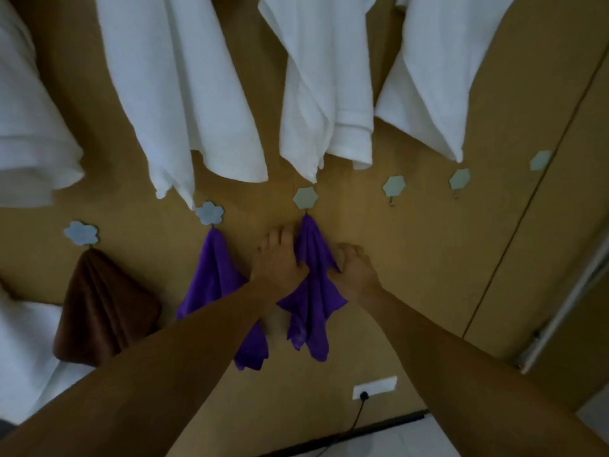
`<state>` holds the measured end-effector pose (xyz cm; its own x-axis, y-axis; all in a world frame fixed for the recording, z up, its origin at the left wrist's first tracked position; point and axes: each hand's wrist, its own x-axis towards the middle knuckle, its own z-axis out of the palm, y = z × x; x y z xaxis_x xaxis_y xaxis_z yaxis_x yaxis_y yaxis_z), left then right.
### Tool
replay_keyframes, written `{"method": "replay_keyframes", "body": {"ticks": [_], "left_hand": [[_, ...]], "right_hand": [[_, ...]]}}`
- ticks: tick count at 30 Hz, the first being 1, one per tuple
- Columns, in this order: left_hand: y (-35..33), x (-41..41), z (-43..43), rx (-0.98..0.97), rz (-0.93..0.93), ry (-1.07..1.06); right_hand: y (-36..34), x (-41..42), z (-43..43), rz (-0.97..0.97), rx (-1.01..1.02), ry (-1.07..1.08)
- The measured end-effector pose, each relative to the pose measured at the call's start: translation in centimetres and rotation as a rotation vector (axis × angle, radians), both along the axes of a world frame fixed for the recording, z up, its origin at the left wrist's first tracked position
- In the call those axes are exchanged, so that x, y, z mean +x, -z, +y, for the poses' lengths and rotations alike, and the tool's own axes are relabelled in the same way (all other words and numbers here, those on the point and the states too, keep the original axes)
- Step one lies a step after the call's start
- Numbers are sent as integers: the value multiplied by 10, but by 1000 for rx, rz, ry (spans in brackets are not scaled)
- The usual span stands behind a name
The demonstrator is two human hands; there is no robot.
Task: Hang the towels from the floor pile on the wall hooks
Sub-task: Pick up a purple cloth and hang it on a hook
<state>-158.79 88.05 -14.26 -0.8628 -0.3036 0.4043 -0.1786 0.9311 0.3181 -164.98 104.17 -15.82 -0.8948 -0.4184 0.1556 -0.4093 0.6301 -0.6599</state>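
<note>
1. Left forearm (148, 374) and right forearm (461, 357): bare, and closest to my feed. They reach up from the bottom corners and converge on the wall.
2. Left hand (280, 258): fingers straight, pointing up, lying flat against the left edge of the purple towel (309, 311). The thumb touches the cloth, but I cannot tell whether it pinches.
3. Right hand (354, 268): fingers curled, gripping the right edge of the same towel.
4. Purple towel: between my two hands, its top corner hung on a pale flower-shaped hook (305, 197), its folds draping down below both wrists.
5. Wall socket (374, 387): white, low on the brown wall panel (412, 258), with a black cable (357, 420) running down from it.
6. Second purple towel (214, 275): just left of my left hand, on its own flower hook (209, 212). Its lower part is crossed by my left forearm.
7. Brown towel (105, 308): further left, hanging from a third hook (81, 233).
8. Three bare hooks to the right: (393, 185), (459, 179) and (540, 159).
9. White cloth (23, 341): at the lower left edge, partly cut off.
10. White towels (178, 94): four, hanging along the upper row, farthest up the wall. Their lower corners reach down near the flower hooks.
</note>
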Motion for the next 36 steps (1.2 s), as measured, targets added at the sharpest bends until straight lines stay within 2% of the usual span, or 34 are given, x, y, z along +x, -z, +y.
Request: {"method": "replay_keyframes", "body": {"ticks": [4, 7, 12, 17, 20, 26, 31, 36], "left_hand": [[4, 26, 1, -245, -33, 123], [8, 42, 11, -361, -53, 246], [28, 73, 69, -371, -152, 474], [49, 116, 158, -381, -346, 766], [58, 154, 218, -395, -338, 919], [76, 258, 337, -420, -350, 1211], [105, 367, 421, -516, -511, 1377], [140, 463, 479, -548, -577, 1495]], "right_hand": [[3, 37, 29, 36, 42, 139], [12, 76, 54, 34, 101, 259], [35, 156, 112, -56, 165, 425], [46, 254, 198, -148, 236, 678], [53, 323, 248, -203, 243, 819], [68, 471, 331, -294, 242, 1048], [96, 604, 388, -480, 242, 1169], [128, 704, 432, -627, 212, 1268]]}}
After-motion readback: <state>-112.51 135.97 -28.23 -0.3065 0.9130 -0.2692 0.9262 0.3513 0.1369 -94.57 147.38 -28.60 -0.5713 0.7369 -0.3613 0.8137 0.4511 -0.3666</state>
